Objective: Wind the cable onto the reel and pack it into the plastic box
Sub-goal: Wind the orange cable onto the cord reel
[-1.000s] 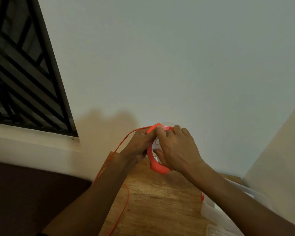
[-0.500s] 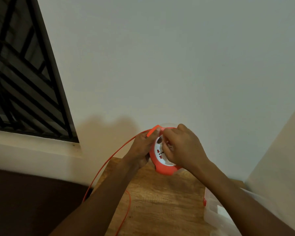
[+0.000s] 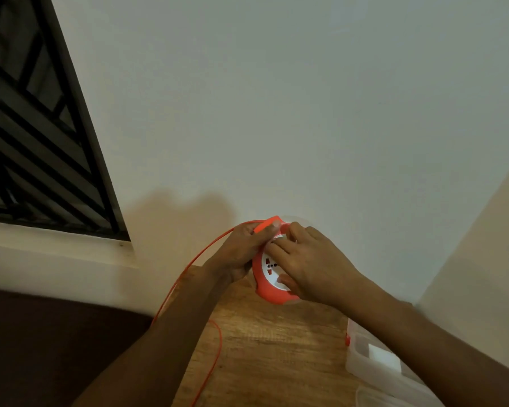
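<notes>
We are reaching both forearms forward and inward, so our hands are meeting in front of us. Our left hand [image 3: 241, 254] is curling its fingers around the reel [image 3: 272, 295] from the left side. Our right hand [image 3: 309, 265] is lying over the reel's face, thumb tucked low and fingers pressing near the top.

reel [image 3: 272, 284] held up over far edge of table [image 3: 276, 356], dead centre. left hand [image 3: 241, 254] at reel's 9 o'clock, right hand [image 3: 309, 268] over its face at 3 o'clock. cable [image 3: 194, 261] leaves reel top at 11 o'clock, drops off toward 7 o'clock, loops onto table under left forearm. plastic box [image 3: 362, 362] on table at 4 o'clock from reel, well apart. window [image 3: 33, 127] at 10 o'clock, wall [image 3: 276, 98] behind everything.
</notes>
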`<state>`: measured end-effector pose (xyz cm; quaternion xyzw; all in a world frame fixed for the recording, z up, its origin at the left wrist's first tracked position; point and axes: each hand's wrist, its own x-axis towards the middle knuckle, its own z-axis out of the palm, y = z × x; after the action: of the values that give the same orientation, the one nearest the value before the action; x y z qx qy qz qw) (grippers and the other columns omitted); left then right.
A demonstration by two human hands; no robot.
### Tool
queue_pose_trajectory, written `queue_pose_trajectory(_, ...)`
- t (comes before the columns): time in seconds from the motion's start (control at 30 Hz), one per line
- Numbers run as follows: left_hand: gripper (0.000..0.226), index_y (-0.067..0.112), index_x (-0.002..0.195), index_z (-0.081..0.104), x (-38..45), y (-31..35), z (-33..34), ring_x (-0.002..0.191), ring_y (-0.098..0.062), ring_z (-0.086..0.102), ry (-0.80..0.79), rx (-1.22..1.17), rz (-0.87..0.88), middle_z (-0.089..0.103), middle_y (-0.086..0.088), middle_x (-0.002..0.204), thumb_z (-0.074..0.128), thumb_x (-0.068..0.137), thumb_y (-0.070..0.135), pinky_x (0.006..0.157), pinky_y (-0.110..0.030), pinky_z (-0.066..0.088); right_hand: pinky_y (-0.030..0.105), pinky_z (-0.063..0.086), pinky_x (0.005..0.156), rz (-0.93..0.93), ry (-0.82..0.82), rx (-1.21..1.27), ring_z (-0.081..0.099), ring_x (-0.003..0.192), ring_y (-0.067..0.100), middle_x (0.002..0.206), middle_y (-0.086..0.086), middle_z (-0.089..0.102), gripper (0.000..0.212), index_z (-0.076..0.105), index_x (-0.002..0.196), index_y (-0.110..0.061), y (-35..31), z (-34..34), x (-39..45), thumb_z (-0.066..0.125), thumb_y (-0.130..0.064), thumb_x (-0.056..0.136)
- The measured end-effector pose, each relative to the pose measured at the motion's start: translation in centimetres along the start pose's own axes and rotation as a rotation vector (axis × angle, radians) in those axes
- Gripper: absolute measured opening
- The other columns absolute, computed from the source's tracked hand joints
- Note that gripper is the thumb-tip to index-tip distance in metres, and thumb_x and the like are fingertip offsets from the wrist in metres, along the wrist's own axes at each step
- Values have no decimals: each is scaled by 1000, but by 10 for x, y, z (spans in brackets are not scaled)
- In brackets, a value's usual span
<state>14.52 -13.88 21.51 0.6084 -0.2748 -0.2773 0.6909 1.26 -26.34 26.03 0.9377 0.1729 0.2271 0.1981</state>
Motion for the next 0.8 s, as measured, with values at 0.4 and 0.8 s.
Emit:
queue_pose_trajectory(0.4,60,17,115,76,-1,-9,5,95,-35,77,47,-208,-56,77,-18,113,81,74,60,77,-42,63,38,40,70,483,31,36,56,58,26,61,6,65,46,61,84,-13,11,10,17,47,-56,86)
queue_pose_trajectory(0.8,54,5,127,67,-3,-3,-5,97,-35,72,38,-208,-58,73,-21,112,66,92,45,85,-43,62,37,45,77,107,-11,295,51,89,23,100,-2,64,25,62,94,-17,-2,-6,13,62,-35,76)
